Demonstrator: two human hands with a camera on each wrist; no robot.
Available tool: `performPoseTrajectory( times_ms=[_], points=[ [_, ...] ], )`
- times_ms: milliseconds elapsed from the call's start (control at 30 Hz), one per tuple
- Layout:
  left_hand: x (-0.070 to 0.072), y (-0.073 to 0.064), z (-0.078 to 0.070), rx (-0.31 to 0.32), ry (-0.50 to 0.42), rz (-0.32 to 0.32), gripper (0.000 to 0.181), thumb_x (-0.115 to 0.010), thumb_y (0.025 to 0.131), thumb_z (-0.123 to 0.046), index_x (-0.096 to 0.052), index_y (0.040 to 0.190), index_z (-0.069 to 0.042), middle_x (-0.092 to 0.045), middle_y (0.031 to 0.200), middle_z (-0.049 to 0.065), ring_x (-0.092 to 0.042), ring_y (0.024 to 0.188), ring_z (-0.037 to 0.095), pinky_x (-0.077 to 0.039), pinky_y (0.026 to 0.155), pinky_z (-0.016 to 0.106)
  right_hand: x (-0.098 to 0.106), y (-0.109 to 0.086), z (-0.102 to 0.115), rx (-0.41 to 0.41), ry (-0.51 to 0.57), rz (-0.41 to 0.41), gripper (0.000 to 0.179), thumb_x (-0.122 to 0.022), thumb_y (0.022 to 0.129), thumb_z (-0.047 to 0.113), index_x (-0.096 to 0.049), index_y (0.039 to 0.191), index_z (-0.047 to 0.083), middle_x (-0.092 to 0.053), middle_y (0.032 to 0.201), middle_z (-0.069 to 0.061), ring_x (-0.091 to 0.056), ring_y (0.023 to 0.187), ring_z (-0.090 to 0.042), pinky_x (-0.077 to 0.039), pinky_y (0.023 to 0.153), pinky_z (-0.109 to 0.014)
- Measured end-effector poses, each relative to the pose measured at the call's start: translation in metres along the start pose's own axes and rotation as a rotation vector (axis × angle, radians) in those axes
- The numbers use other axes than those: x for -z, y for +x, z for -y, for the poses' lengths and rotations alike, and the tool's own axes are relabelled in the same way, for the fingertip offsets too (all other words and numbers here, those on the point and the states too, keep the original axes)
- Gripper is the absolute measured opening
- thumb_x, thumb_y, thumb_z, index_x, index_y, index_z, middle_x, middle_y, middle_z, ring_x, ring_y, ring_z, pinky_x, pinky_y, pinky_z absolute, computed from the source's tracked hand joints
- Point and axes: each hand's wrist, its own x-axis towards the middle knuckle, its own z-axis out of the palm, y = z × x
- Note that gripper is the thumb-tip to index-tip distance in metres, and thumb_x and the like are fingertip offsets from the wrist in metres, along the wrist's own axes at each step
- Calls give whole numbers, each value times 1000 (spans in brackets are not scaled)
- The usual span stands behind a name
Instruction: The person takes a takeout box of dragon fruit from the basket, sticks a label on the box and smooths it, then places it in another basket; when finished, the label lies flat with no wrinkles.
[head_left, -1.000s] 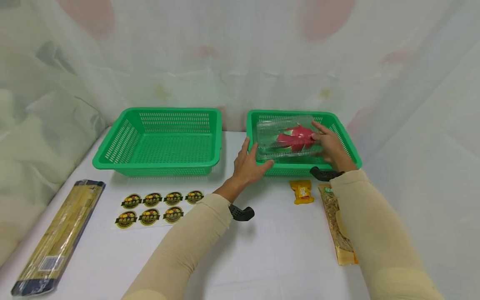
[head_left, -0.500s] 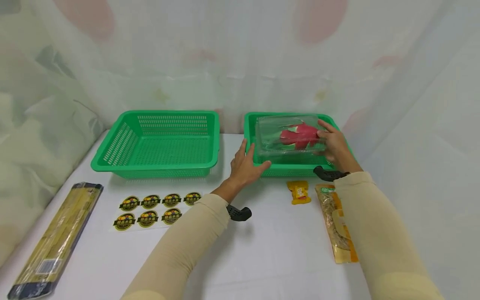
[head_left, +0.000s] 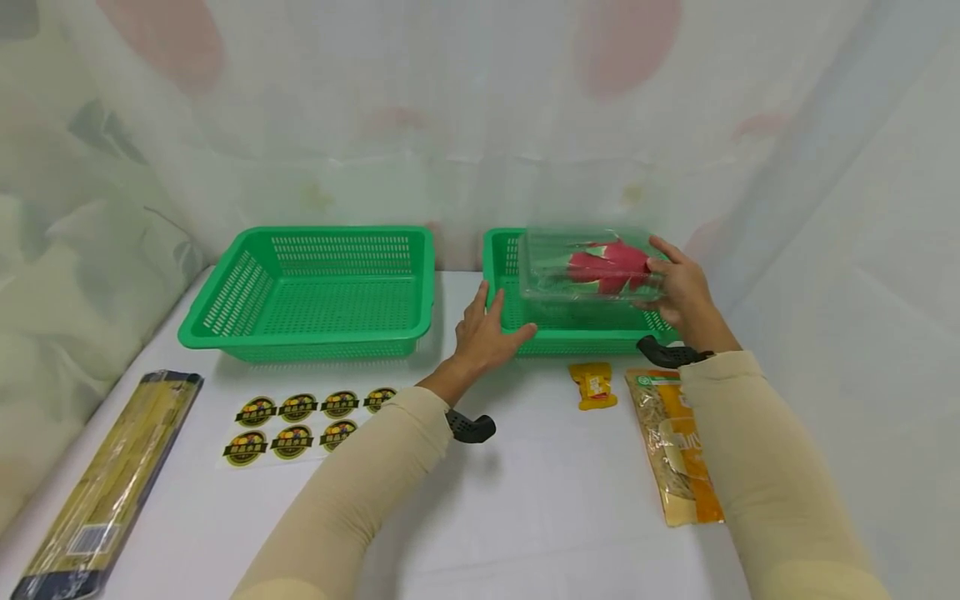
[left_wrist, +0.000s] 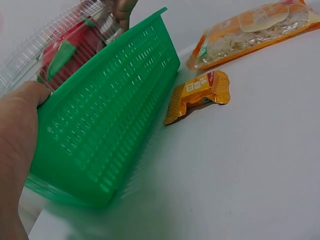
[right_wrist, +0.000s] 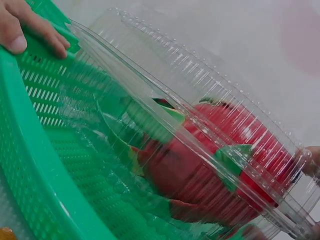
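Observation:
My right hand (head_left: 686,292) grips the right end of a clear plastic clamshell box (head_left: 551,258) with a red dragon fruit (head_left: 609,267) inside. The box is over the right green basket (head_left: 585,337), overlapping its back rim in the head view. In the right wrist view the box (right_wrist: 165,60) slants above the basket floor, the fruit (right_wrist: 200,165) lying toward the end nearest my right fingers. My left hand (head_left: 483,335) spreads across the basket's near left corner, its thumb and a finger reaching over the rim, holding nothing in the head view.
A second green basket (head_left: 337,304) stands to the left. Before it lies a sheet of round fruit stickers (head_left: 292,442); a long flat gold pack (head_left: 112,483) is farther left. A small yellow packet (head_left: 592,386) and an orange bag of dried food (head_left: 671,450) lie before the right basket.
My right hand has moved the clamshell box with the dragon fruit rightward and up relative to the basket. The left hand has stayed at the basket corner.

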Motion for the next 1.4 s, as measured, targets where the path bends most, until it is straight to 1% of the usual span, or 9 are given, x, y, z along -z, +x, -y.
performPoseTrajectory(
  times_ms=[100, 233, 433, 633, 767, 933, 1033, 1200, 1400],
  points=[
    [4, 0, -1, 3, -1, 9, 89, -55, 88, -62, -21, 155, -13, 1, 161, 5, -13, 142, 32, -19, 106, 58, -1, -5, 6, -5, 5, 3, 48, -48, 102, 21, -40, 149, 31, -29, 148, -4, -49, 102, -24, -24, 100, -68],
    [13, -1, -4, 16, -33, 16, 91, -57, 86, -63, -22, 155, -15, -4, 160, 8, -14, 142, 33, -20, 105, 59, -3, -11, 15, -18, 27, -1, 46, -48, 103, 21, -42, 147, 33, -26, 152, -4, -47, 107, -23, -24, 101, -67],
    [34, 0, -17, 25, -143, -14, 94, -54, 84, -69, -20, 156, -20, -5, 160, 6, -12, 142, 32, -22, 105, 60, -8, -21, 29, -14, 43, -5, 49, -48, 102, 21, -39, 150, 30, -26, 152, -2, -46, 109, -24, -23, 101, -67],
    [54, 3, -36, 15, -267, -41, 92, -51, 85, -70, -19, 156, -20, -8, 159, 7, -10, 143, 29, -25, 106, 56, -13, -31, 40, 12, 54, 2, 46, -51, 101, 23, -45, 145, 33, -28, 152, -1, -45, 112, -25, -22, 100, -68],
    [63, 3, -48, 44, -411, -47, 89, -50, 88, -67, -20, 155, -15, -13, 158, 11, -15, 142, 29, -23, 108, 53, -19, -38, 44, 21, 70, 23, 45, -52, 101, 22, -47, 144, 32, -36, 144, -1, -47, 110, -24, -20, 101, -69],
    [71, 2, -56, 118, -620, -12, 92, -51, 86, -69, -18, 156, -18, -16, 158, 6, -18, 142, 27, -22, 109, 49, -25, -46, 47, 33, 82, 42, 46, -54, 100, 19, -48, 144, 29, -47, 123, -2, -54, 94, -22, -19, 101, -69],
    [75, 1, -60, 165, -737, 18, 93, -53, 86, -69, -15, 156, -21, -16, 158, 5, -23, 140, 28, -29, 106, 50, -29, -51, 48, 38, 102, 55, 46, -53, 100, 17, -47, 145, 27, -48, 117, -2, -55, 91, -21, -17, 102, -69],
    [80, -1, -64, 223, -923, 50, 90, -57, 88, -61, -12, 156, -22, -16, 158, 5, -27, 138, 31, -39, 98, 53, -37, -58, 47, 46, 120, 78, 49, -54, 100, 17, -44, 147, 25, -47, 119, -1, -53, 98, -23, -15, 102, -70],
    [84, -5, -69, 265, -1039, 43, 92, -64, 87, -53, -13, 156, -19, -21, 156, 6, -30, 136, 31, -49, 88, 47, -45, -68, 46, 51, 116, 99, 50, -53, 100, 18, -42, 148, 25, -39, 136, -3, -43, 116, -27, -15, 102, -70]
  ],
)
